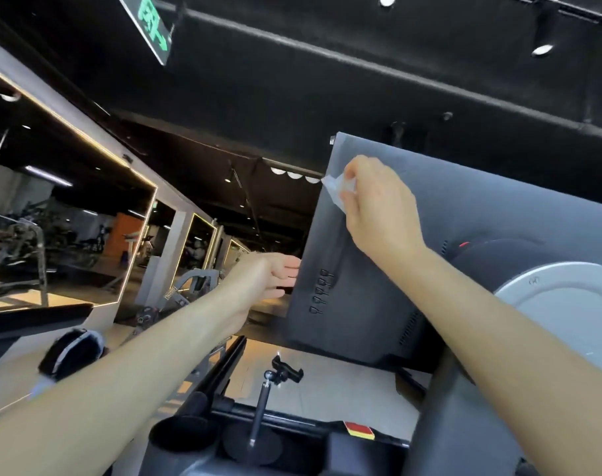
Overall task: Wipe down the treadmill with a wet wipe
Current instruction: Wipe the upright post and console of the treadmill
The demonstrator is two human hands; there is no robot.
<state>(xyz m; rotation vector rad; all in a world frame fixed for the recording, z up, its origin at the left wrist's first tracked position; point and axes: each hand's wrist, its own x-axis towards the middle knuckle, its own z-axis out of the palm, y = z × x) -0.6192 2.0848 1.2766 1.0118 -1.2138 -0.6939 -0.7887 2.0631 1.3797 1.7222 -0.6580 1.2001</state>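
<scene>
Midway, by the look of it: the right hand [378,204] presses a white wet wipe [337,190] against the grey rear panel of the treadmill's display housing [361,286], close to the panel's upper left edge. Its fingers [353,175] are curled around the bunched wipe, pinching it, with one corner of the wipe projecting past the panel edge. The left hand [275,276] reaches to the panel's left edge lower down; its fingers [289,267] lie fairly straight and pass partly behind that edge, so whether they grip the far side or only steady it cannot be told. No clear wet streaks show on the matte surface, so the area already wiped cannot be read directly. Judging from the wipe's position high on the panel, the rear of the display is the step in hand, and most of that panel below the hand appears yet to be covered. Below, the console tray [292,441], its dark cup holder [179,438] and a small phone mount [286,369] on a stalk are in view; nothing shows whether they have been wiped. Handrails and the running belt lie outside the view, and probably remain.
</scene>
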